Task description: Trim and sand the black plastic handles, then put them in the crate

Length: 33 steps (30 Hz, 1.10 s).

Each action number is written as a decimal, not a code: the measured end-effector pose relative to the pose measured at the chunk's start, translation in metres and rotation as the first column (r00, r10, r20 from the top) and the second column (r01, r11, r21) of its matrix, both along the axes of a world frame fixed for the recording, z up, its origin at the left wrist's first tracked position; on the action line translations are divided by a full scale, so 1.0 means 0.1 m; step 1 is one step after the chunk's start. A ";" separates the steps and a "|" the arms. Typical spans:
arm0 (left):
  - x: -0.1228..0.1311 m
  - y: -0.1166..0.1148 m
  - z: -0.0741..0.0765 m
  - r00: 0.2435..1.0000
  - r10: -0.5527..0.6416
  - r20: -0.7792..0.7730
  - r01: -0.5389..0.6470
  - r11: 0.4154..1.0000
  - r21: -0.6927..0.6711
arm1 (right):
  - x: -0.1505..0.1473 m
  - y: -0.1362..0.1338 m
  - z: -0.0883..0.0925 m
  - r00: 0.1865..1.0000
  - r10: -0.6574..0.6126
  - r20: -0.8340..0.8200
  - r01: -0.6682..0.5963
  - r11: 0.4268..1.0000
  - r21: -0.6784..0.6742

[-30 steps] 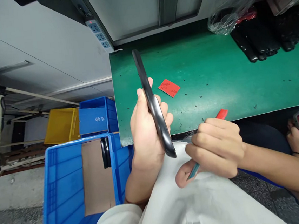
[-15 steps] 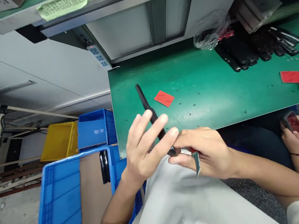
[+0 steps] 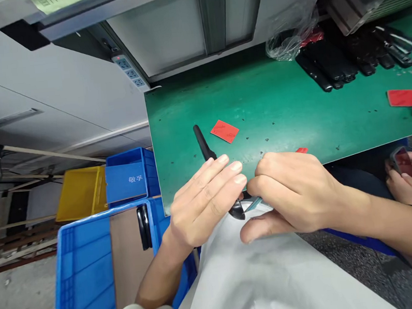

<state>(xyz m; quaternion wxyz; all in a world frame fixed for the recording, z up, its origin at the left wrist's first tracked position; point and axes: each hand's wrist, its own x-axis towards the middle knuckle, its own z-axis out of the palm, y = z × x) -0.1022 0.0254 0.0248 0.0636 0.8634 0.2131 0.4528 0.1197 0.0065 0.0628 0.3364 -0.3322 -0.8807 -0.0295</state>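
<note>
Left hand (image 3: 205, 203), black bar (image 3: 204, 144) beneath it

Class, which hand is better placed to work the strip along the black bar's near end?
Probably the right hand, holding the strip beside that end; the left hand partly covers the black bar.

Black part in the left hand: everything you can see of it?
The black part is long and slim, widening just beyond the left hand, with a rounded, shiny near end; it looks like plastic. The hand covers its middle. It slants, far end over the green table. A grey strip in the right hand meets its near end; contact is unclear.
</note>
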 end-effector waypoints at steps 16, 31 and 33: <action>-0.04 0.00 0.05 0.996 -0.055 -0.066 0.055 0.998 0.004 | -0.01 0.01 0.03 0.990 -0.089 0.113 0.076 0.991 0.113; 0.00 -0.04 0.11 0.994 -0.091 -0.066 0.079 0.982 -0.170 | 0.02 0.02 -0.08 0.996 -0.068 0.050 0.043 0.917 0.396; 0.00 -0.07 0.11 0.995 -0.068 -0.073 0.051 0.975 -0.216 | 0.00 0.04 -0.10 0.995 -0.093 0.027 0.072 0.899 0.431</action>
